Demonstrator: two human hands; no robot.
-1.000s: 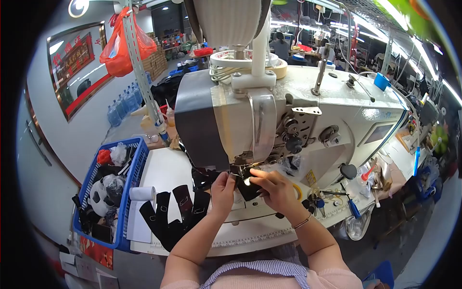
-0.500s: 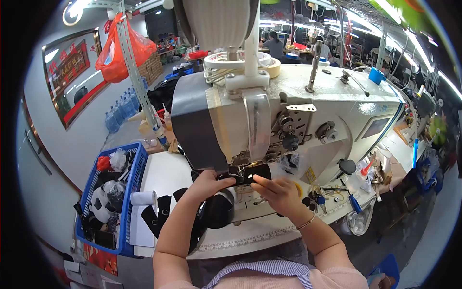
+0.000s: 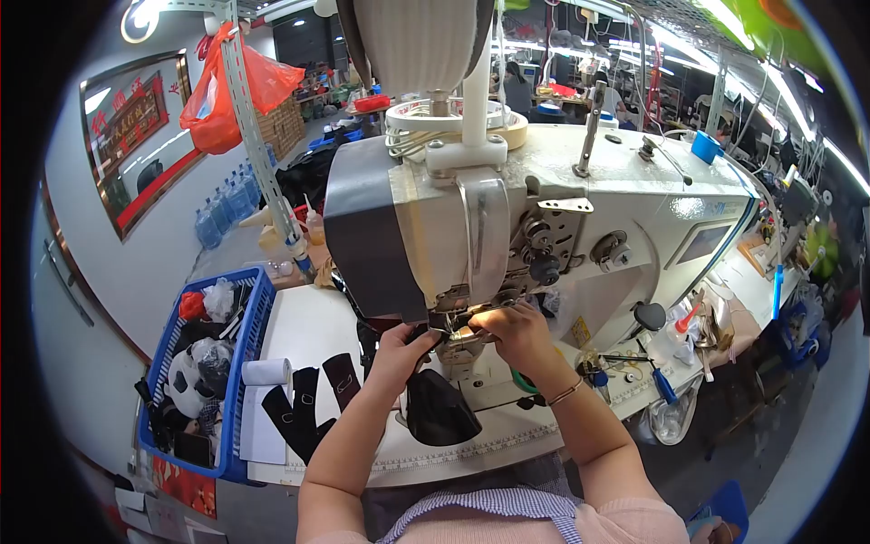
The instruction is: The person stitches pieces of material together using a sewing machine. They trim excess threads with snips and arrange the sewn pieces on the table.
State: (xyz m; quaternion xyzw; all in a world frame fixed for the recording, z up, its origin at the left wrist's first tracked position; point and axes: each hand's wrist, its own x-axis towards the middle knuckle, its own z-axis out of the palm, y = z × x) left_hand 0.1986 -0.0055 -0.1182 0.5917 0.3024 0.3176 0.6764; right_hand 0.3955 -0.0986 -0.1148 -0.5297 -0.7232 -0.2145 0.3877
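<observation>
A white sewing machine stands in front of me, its lit needle area between my two hands. My left hand is just left of the needle, thumb and fingers closed on a black, shiny material piece. That piece hangs down over the front of the machine bed in a rounded shape. To the right of the needle, my right hand has its fingers bent and pressed together; what they grip is hidden. Several black straps with small buckle-like outlines lie on the table left of my left arm.
A blue basket full of bagged and black items stands at the left, beside a white paper roll. A screwdriver and a red-tipped bottle lie at the right. A ruler strip runs along the table's front edge.
My right hand has moved up and back beside the needle. The black piece has swung right and hangs lower. My left hand has shifted slightly right, uncovering more of the straps.
</observation>
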